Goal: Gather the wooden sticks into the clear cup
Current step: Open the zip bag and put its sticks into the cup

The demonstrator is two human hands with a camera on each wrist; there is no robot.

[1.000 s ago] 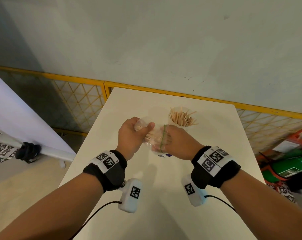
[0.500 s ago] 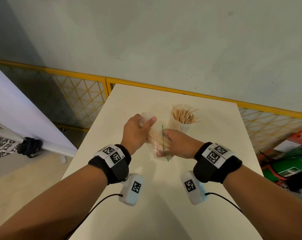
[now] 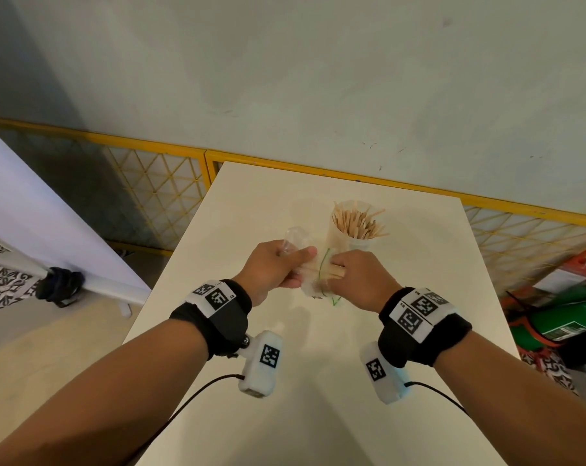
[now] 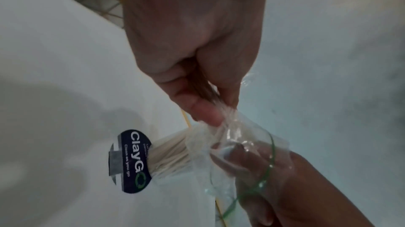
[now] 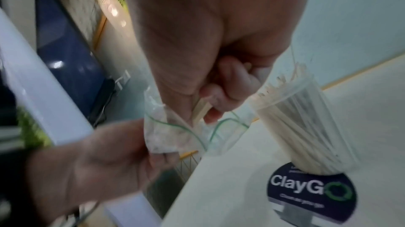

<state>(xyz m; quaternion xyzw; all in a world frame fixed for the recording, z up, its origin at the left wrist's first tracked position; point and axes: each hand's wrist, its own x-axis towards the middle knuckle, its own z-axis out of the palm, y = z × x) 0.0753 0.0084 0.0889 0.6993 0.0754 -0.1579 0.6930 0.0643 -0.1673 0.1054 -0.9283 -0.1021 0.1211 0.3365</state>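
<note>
Table (image 3: 318,381) cream, far edge against yellow rail (image 3: 318,171) and pale wall. Cup (image 3: 345,240) stood upright near far edge, packed with sticks (image 3: 359,223) fanning above rim. Both hands met just in front of cup, above table middle. Left hand (image 3: 271,270) pinched clear bag (image 3: 310,284) at closed end, thumb on top. Right hand (image 3: 362,280) curled round few sticks at bag's green-lined mouth. Black bands with coded tags on both wrists; white camera pods hung beneath, cables trailing toward near edge.
</note>
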